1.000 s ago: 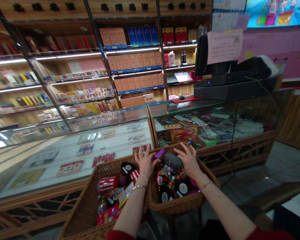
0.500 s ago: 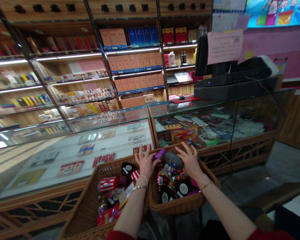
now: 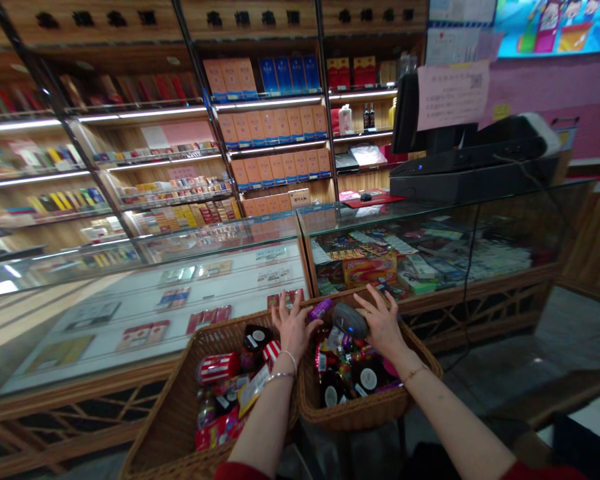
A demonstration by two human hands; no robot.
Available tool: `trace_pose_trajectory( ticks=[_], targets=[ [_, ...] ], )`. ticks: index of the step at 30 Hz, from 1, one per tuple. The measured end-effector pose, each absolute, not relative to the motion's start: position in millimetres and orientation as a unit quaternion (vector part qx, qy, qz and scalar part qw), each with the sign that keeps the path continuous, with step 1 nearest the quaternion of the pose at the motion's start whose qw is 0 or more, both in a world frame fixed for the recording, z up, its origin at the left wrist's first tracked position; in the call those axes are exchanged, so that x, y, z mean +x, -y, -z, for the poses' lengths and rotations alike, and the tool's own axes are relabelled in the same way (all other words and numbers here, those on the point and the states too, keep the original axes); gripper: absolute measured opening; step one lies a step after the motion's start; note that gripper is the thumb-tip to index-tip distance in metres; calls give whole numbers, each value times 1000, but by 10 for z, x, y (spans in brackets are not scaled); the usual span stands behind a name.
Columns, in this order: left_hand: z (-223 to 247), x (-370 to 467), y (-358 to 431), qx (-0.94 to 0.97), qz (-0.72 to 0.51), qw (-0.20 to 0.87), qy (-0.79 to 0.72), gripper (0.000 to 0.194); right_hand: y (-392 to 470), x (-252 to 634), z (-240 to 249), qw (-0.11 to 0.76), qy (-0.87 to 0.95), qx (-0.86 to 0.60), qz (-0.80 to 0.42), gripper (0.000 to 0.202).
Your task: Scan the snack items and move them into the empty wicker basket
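Note:
My left hand (image 3: pixel 293 328) is over the rims where two wicker baskets meet, its fingers spread and its thumb beside a purple wrapped item (image 3: pixel 321 309). My right hand (image 3: pixel 381 325) lies over the back of the right basket (image 3: pixel 360 418), fingers apart, next to a grey rounded device (image 3: pixel 350 321) with a small blue light. Whether its thumb touches the device is unclear. Wrapped sweets and black packs with round labels fill the right basket. In the left basket (image 3: pixel 165 413) are a red-and-white striped tub (image 3: pixel 219 367), a black pack (image 3: pixel 257 338) and red packets.
Behind the baskets runs a glass display counter (image 3: pixel 303 250) holding flat packs and boxes. On its right part stand a monitor (image 3: pixel 405 113) and a dark cash-register base (image 3: pixel 460 180), with a cable hanging down the front. Stocked shelves line the back wall.

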State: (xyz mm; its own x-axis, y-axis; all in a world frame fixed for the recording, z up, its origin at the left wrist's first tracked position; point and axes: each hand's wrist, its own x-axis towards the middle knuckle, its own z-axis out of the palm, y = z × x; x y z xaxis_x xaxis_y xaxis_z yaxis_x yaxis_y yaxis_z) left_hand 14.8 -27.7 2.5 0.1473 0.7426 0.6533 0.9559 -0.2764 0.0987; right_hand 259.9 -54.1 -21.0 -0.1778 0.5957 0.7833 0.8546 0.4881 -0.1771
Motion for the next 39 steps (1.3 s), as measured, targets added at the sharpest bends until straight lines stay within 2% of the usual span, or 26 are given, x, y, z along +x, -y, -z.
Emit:
trace_pose_trajectory(
  ticks=[6,39],
  targets=[
    [-24,154,287,-734,317,170,576,33,540,2593,221,416,748,-493,157,37],
    [-122,217,437,-717,318,179,594,34,550,2556,202,410,744,-505,151,35]
  ],
)
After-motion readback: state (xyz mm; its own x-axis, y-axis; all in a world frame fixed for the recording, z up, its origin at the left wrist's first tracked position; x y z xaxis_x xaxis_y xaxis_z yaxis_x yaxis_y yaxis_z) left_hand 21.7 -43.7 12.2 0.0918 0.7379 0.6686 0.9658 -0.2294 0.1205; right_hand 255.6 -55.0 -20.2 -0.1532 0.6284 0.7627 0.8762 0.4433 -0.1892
